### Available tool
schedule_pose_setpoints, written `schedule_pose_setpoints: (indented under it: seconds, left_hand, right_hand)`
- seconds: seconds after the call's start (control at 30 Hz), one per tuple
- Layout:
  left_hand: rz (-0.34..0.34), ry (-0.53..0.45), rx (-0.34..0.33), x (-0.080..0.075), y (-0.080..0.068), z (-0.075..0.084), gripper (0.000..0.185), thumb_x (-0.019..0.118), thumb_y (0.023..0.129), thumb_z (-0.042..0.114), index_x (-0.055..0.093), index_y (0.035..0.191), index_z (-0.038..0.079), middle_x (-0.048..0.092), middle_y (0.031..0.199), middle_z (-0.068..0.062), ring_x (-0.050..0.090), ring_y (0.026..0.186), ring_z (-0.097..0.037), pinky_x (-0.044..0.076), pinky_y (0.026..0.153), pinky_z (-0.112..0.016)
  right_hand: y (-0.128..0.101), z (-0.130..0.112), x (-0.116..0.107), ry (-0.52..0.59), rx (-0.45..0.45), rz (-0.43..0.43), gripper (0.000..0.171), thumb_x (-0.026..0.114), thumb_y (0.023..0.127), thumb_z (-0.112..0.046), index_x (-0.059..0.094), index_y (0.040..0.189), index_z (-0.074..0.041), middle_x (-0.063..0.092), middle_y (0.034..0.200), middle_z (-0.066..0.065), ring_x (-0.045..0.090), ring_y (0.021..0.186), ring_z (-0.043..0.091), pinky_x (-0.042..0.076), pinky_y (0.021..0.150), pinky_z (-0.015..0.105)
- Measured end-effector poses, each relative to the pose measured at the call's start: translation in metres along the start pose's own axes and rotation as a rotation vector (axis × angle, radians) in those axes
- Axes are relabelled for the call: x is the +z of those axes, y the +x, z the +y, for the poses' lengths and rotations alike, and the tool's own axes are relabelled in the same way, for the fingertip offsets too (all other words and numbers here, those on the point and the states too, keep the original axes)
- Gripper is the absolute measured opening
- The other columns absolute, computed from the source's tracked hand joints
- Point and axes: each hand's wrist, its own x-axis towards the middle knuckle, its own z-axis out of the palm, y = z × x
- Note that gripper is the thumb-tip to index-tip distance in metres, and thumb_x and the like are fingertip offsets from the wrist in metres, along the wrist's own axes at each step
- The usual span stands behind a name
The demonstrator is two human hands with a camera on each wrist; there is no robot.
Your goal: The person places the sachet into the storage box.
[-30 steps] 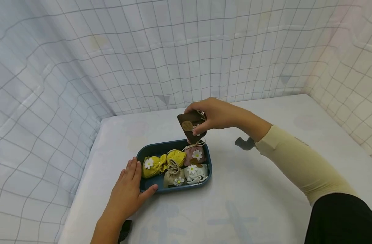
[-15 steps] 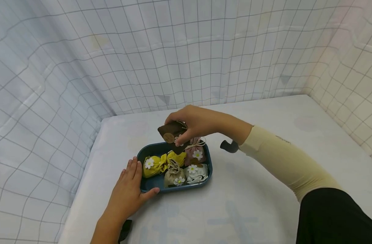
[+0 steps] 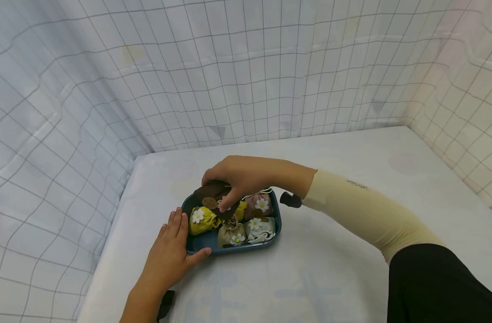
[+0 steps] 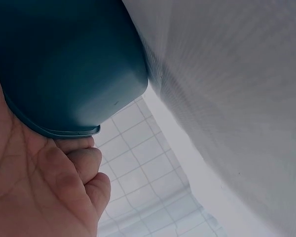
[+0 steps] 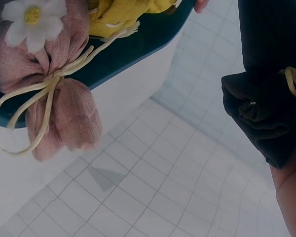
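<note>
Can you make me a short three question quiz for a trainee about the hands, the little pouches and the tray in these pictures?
1. True or false: the right hand holds a dark brown pouch over the blue tray.
2. Which pouch lies at the tray's far right corner? A. yellow B. pink C. beige
3. Fill in: the left hand rests against the tray's near ______ corner.

Key
1. True. Its fingers grip the pouch just above the yellow pouch.
2. B. The pink pouch is there, its tied top hanging over the rim; the beige pouch sits at the near side beside a pale pouch.
3. Left.
</note>
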Motion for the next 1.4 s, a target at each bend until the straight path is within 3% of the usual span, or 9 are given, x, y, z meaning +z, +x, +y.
schedule_pose_setpoints:
  seconds: [0.17, 0.3, 0.47, 0.57, 0.67, 0.9, 1.03, 1.2, 1.4]
  left_hand:
    - [-0.01, -0.018, -0.005, 0.004, -0.006, -0.002, 0.115, 0.059, 0.084, 0.073, 0.023, 0.152, -0.012, 0.015, 0.16, -0.029, 0.015, 0.147, -0.045, 0.021, 0.112, -0.063]
    - [-0.009, -0.038, 0.001, 0.009, -0.007, -0.003, 0.115, 0.058, 0.084, 0.074, 0.024, 0.152, -0.012, 0.014, 0.16, -0.028, 0.014, 0.147, -0.044, 0.021, 0.112, -0.063]
    - [0.034, -0.03, 0.01, 0.011, -0.008, -0.005, 0.096, 0.059, 0.083, 0.075, 0.053, 0.125, -0.012, 0.018, 0.159, -0.029, 0.017, 0.146, -0.046, 0.023, 0.11, -0.067]
    - [0.048, -0.039, 0.009, 0.011, -0.008, -0.005, 0.089, 0.061, 0.083, 0.073, 0.06, 0.116, -0.009, 0.02, 0.159, -0.028, 0.017, 0.147, -0.045, 0.022, 0.109, -0.068]
    - [0.045, -0.053, 0.004, 0.011, -0.008, -0.005, 0.096, 0.06, 0.082, 0.074, 0.056, 0.132, -0.009, 0.02, 0.159, -0.028, 0.015, 0.147, -0.044, 0.021, 0.109, -0.068]
    - [0.011, -0.082, -0.024, 0.008, -0.005, -0.005, 0.117, 0.058, 0.082, 0.077, 0.02, 0.155, -0.005, 0.013, 0.161, -0.028, 0.011, 0.148, -0.043, 0.019, 0.111, -0.067]
    - [0.015, -0.086, -0.023, 0.007, -0.003, -0.004, 0.118, 0.059, 0.082, 0.076, 0.02, 0.154, -0.009, 0.013, 0.161, -0.028, 0.011, 0.148, -0.043, 0.019, 0.111, -0.066]
    - [0.0, -0.074, -0.031, 0.005, -0.001, -0.003, 0.119, 0.057, 0.082, 0.077, 0.02, 0.153, -0.01, 0.012, 0.161, -0.028, 0.009, 0.149, -0.043, 0.018, 0.112, -0.066]
    - [0.002, -0.073, -0.031, 0.004, 0.0, -0.002, 0.119, 0.058, 0.082, 0.077, 0.02, 0.153, -0.01, 0.012, 0.161, -0.028, 0.009, 0.149, -0.042, 0.017, 0.113, -0.065]
  right_hand:
    - [0.015, -0.006, 0.013, 0.025, -0.05, -0.042, 0.057, 0.079, 0.084, -0.041, 0.06, 0.129, -0.012, 0.063, 0.11, -0.01, 0.056, 0.092, 0.003, 0.046, 0.08, 0.02]
    - [0.027, -0.011, 0.026, -0.036, -0.054, -0.09, 0.057, 0.08, 0.084, -0.043, 0.06, 0.127, -0.013, 0.062, 0.111, -0.009, 0.055, 0.095, 0.004, 0.044, 0.084, 0.019]
    - [0.039, -0.02, 0.043, -0.149, -0.052, -0.168, 0.057, 0.079, 0.085, -0.044, 0.06, 0.13, -0.014, 0.056, 0.114, -0.006, 0.054, 0.097, 0.006, 0.043, 0.086, 0.018]
    - [0.044, -0.024, 0.052, -0.183, -0.045, -0.195, 0.058, 0.079, 0.084, -0.044, 0.061, 0.131, -0.016, 0.054, 0.117, -0.006, 0.054, 0.098, 0.005, 0.044, 0.086, 0.017]
    - [0.047, -0.026, 0.06, -0.197, -0.032, -0.214, 0.057, 0.079, 0.084, -0.045, 0.061, 0.132, -0.02, 0.054, 0.118, -0.007, 0.054, 0.099, 0.003, 0.045, 0.087, 0.018]
    - [0.048, -0.023, 0.067, -0.223, -0.008, -0.252, 0.063, 0.077, 0.085, -0.047, 0.056, 0.14, -0.024, 0.057, 0.121, -0.012, 0.053, 0.105, 0.002, 0.045, 0.09, 0.021]
    - [0.047, -0.019, 0.069, -0.19, 0.012, -0.244, 0.06, 0.077, 0.085, -0.045, 0.057, 0.137, -0.021, 0.059, 0.121, -0.013, 0.054, 0.108, 0.001, 0.044, 0.092, 0.021]
    - [0.045, -0.014, 0.071, -0.14, 0.04, -0.235, 0.047, 0.075, 0.087, -0.044, 0.058, 0.124, -0.022, 0.06, 0.107, -0.015, 0.056, 0.095, 0.0, 0.046, 0.084, 0.021]
    - [0.042, -0.011, 0.066, -0.18, 0.006, -0.229, 0.042, 0.071, 0.092, -0.04, 0.061, 0.128, -0.02, 0.057, 0.111, -0.01, 0.051, 0.097, 0.004, 0.044, 0.085, 0.02]
